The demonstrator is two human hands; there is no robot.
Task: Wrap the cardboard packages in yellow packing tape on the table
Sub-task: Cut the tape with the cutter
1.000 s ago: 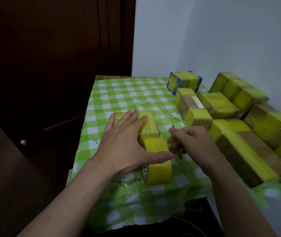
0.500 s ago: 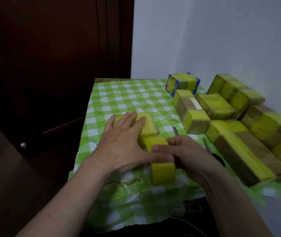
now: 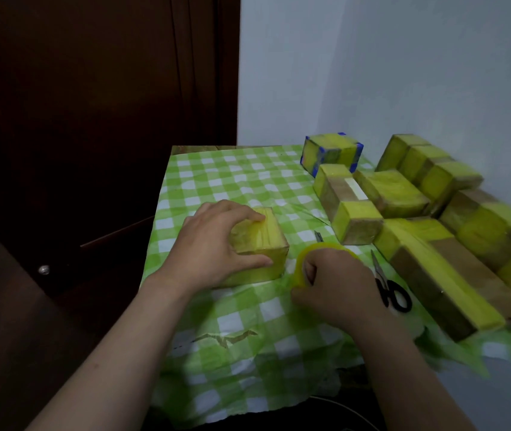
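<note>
Left hand [image 3: 213, 244] grasps taped package [image 3: 260, 241] — fingers over top, thumb on near face. Right hand [image 3: 338, 287] just beside, clutching tape roll [image 3: 302, 259]; scissors [image 3: 391, 290] right of it.

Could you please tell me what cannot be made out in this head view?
Head view:
Tape roll: mostly covered by the right hand; loose end unseen.
Scissors: blades partly behind that hand.
Small package: left side under the left hand.
Far-right packages: blurred, cut by the frame edge.
</note>
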